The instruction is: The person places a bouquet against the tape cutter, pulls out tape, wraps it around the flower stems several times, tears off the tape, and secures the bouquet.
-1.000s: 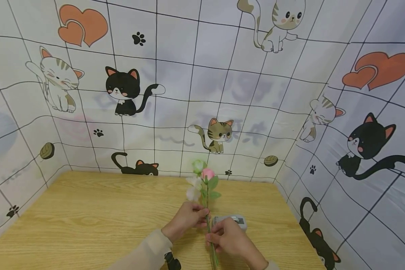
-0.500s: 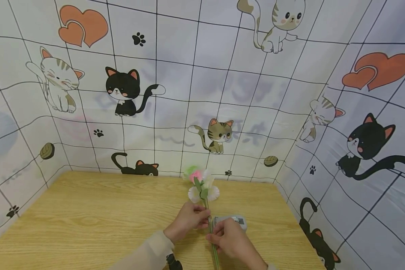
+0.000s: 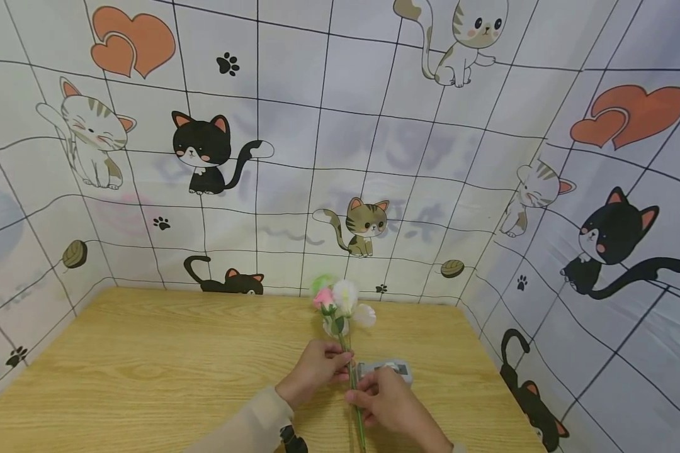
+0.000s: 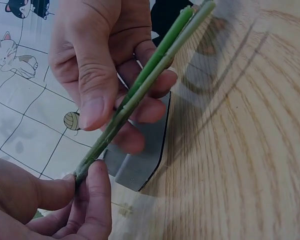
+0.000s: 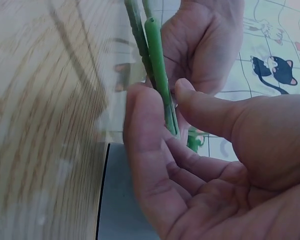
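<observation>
1. Flowers: a pink bloom (image 3: 323,297) and white blooms (image 3: 346,297) top green stems (image 4: 155,74) held above the wooden table (image 3: 164,365).
2. Left hand (image 3: 317,367): thumb and fingers closed in a pinch on the stems, nearer the blooms.
3. Right hand (image 3: 391,401): fingers loosely curled round the stems lower down; the grey object (image 3: 402,374) lies beyond it.
4. Done, as judged: the stems are gathered side by side.
5. Left, as judged: evening the stem ends, which stand unlevel; no tie is visible.
</observation>
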A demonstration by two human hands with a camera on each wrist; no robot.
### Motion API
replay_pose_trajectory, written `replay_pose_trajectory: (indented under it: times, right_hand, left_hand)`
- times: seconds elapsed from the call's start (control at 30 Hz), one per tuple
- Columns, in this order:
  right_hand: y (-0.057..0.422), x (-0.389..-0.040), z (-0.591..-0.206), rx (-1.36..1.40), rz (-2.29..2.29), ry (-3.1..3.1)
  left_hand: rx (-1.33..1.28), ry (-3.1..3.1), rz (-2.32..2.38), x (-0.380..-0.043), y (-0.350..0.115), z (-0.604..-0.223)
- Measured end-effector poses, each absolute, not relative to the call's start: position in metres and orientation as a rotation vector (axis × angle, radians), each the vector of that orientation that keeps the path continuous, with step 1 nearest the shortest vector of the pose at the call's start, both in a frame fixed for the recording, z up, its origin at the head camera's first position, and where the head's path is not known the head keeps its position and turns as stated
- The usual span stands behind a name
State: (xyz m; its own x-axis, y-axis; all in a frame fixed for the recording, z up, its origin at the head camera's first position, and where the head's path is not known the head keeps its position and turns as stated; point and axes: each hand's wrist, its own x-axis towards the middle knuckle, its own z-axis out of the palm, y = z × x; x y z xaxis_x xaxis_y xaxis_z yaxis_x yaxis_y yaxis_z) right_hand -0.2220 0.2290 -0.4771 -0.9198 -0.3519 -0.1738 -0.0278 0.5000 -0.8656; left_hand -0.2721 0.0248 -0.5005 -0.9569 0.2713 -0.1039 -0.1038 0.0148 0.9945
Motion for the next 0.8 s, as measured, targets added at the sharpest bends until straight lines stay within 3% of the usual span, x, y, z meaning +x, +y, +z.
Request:
replay_pose_trajectory:
  times: [0.8]
  right_hand:
    - [0.2360, -0.2228, -0.4840, -0.346, -1.504, 2.182]
  left_hand:
    - [0.208, 1.990, 2.036, -0.2733, 0.0253, -0.5065]
